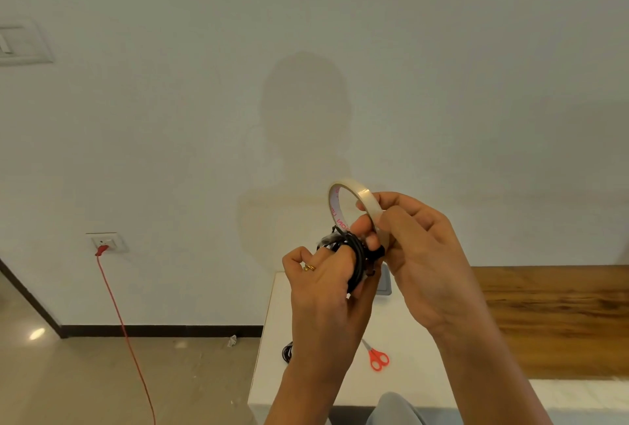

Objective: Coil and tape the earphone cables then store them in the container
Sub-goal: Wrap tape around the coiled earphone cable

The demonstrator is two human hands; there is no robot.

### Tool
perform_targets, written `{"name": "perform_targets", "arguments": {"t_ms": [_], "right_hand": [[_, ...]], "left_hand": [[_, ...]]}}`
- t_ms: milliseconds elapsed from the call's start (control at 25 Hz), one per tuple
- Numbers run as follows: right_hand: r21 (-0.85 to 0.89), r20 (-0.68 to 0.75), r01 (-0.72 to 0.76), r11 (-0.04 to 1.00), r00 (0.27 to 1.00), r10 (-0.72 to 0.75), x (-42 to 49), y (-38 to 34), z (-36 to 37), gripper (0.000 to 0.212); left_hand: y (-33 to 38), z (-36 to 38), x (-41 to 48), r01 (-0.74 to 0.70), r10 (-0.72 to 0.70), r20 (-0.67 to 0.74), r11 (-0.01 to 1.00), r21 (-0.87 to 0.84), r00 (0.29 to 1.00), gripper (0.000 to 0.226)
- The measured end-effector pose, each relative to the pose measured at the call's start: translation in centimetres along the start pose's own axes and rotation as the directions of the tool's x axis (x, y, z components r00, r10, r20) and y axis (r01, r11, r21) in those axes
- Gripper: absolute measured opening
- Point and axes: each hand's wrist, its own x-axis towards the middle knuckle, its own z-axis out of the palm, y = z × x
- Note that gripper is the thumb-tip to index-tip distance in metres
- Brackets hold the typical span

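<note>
My left hand (323, 285) is raised above the white table (418, 373) and grips a coiled bundle of black earphone cable (357, 254). Right beside it, my right hand (418, 247) holds a roll of clear tape (354, 200) upright, with its lower edge against the coil and its fingers through the ring. A second black cable coil (287, 351) lies on the table's left edge, partly hidden behind my left forearm. The container is mostly hidden behind my hands; only a grey corner (384, 283) shows.
Red-handled scissors (377, 358) lie on the table below my hands. A wooden surface (551, 319) adjoins the table on the right. A red cord (126, 332) hangs from a wall socket (107, 242) to the floor at left. My knee (394, 411) shows at the bottom.
</note>
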Motion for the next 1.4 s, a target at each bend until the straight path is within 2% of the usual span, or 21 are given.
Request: {"name": "perform_targets", "arguments": {"t_ms": [200, 440, 760, 1160, 1280, 1360, 1400], "right_hand": [[0.017, -0.024, -0.018, 1.000, 1.000, 0.018, 0.2, 0.1, 0.2, 0.026], [0.015, -0.011, 0.005, 1.000, 1.000, -0.005, 0.3, 0.4, 0.2, 0.029], [0.039, -0.047, -0.017, 0.999, 0.999, 0.019, 0.3, 0.5, 0.3, 0.028], [0.059, -0.018, -0.039, 0.997, 0.999, 0.040, 0.4, 0.8, -0.1, 0.022], [0.042, -0.039, -0.117, 0.992, 0.992, 0.119, 0.7, 1.3, -0.4, 0.013], [-0.082, -0.079, -0.177, 0.981, 0.982, 0.170, 1.0, 1.9, -0.7, 0.007], [-0.154, -0.076, -0.211, 0.965, 0.976, 0.202, 1.2, 2.2, -1.0, 0.014]], "left_hand": [[-0.4, 0.2, -0.5, -0.003, 0.002, 0.011, 0.999, 0.040, 1.000, 0.029], [-0.5, 0.2, -0.4, 0.006, -0.005, -0.012, 1.000, 0.013, 1.000, 0.030], [-0.5, 0.3, -0.6, -0.008, 0.008, -0.004, 0.997, 0.071, 1.000, 0.032], [-0.1, 0.0, -0.3, 0.049, -0.049, 0.006, 0.998, -0.046, 0.999, 0.024], [0.2, -0.6, 0.1, 0.177, -0.173, 0.039, 0.972, -0.157, 0.984, 0.012], [0.2, -1.1, 0.6, 0.347, -0.332, 0.101, 0.886, -0.308, 0.938, 0.008], [0.2, -1.3, 0.9, 0.422, -0.398, 0.145, 0.814, -0.400, 0.906, 0.003]]}}
